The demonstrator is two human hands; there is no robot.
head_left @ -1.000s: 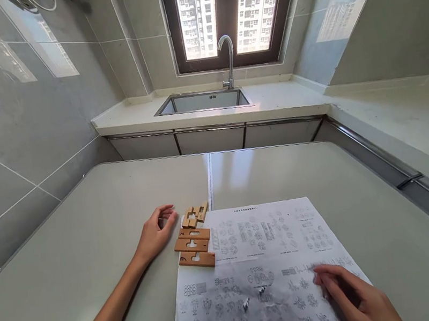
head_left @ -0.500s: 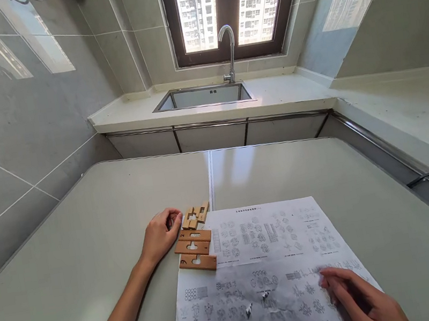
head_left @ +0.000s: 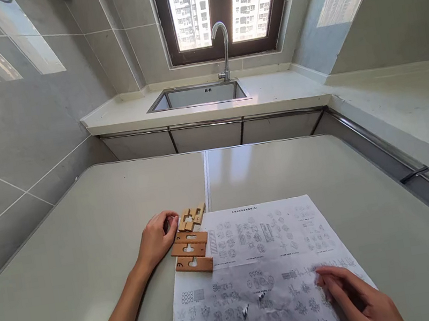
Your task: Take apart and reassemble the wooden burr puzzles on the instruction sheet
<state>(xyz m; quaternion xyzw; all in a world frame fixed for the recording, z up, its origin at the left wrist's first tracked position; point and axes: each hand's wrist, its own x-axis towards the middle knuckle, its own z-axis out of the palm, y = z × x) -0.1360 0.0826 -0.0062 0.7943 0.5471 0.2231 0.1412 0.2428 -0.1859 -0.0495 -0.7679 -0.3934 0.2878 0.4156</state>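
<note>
Daylight enters at twelve o'clock through a brown-framed glass window [head_left: 219, 7], its view washed out. Glare streaks the smooth off-white surface [head_left: 281, 171]; glossy grey rectangular tiles [head_left: 26, 103] at ten o'clock mirror light. Fine print on the white paper sheet [head_left: 264, 266] blurs.

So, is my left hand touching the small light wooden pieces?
Cannot tell: in the head view, the left hand curls right beside the light wooden pieces, but neither contact nor a gap shows plainly there.
</note>
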